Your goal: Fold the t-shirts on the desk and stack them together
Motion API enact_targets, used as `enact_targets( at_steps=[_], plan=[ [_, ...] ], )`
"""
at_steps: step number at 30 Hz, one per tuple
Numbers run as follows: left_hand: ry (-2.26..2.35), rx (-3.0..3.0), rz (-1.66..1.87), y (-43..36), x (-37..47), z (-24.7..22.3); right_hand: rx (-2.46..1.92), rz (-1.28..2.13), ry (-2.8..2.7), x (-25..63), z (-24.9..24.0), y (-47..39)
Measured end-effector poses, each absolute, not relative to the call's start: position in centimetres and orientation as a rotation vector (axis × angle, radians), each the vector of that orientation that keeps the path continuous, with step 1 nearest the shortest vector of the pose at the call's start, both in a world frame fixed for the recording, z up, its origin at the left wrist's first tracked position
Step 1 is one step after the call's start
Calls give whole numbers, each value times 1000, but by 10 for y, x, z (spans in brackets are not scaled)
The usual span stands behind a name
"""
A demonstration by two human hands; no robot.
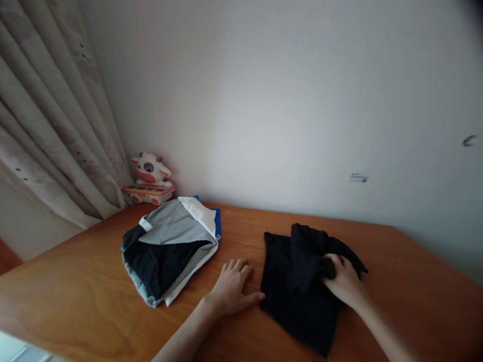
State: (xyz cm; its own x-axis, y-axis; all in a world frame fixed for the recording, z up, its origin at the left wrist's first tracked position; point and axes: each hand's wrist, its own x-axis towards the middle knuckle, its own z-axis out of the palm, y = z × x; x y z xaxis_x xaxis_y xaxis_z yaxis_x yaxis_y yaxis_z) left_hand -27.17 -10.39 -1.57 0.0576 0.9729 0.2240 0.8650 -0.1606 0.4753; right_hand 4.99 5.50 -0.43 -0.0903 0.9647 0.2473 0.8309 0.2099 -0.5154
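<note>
A black cloth garment (302,301) lies spread on the wooden table, its upper part bunched up. My right hand (343,279) is closed on a gathered fold at the garment's right side. Flat on the table to the left of it rests my left hand (234,289), fingers apart, with the thumb tip at the garment's left edge and nothing held. Farther left is a loose pile of clothes (177,221) in grey, black, white and blue, touched by neither hand.
A cow-shaped toy with a small keyboard (151,183) stands at the table's back left corner. Beside it hangs a light patterned curtain (49,110). The wooden table (83,281) meets a pale wall (271,110) behind, which bears a small label (359,178).
</note>
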Motion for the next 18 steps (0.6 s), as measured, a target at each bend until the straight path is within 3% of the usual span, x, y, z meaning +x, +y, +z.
enact_targets(
  at_steps=[5, 11, 14, 18],
  plan=[
    [2108, 1968, 950, -85, -318, -31, -1682, -56, -2182, 48, -22, 31],
    [2257, 1678, 1224, -92, -387, -50, -1698, -141, -2122, 31, -30, 27],
    [2356, 1540, 1295, -102, -389, -48, -1574, 7, -2040, 10, -33, 27],
    [2277, 1635, 1313, -105, -364, -34, -1352, 593, -1694, -26, -32, 30]
  ],
)
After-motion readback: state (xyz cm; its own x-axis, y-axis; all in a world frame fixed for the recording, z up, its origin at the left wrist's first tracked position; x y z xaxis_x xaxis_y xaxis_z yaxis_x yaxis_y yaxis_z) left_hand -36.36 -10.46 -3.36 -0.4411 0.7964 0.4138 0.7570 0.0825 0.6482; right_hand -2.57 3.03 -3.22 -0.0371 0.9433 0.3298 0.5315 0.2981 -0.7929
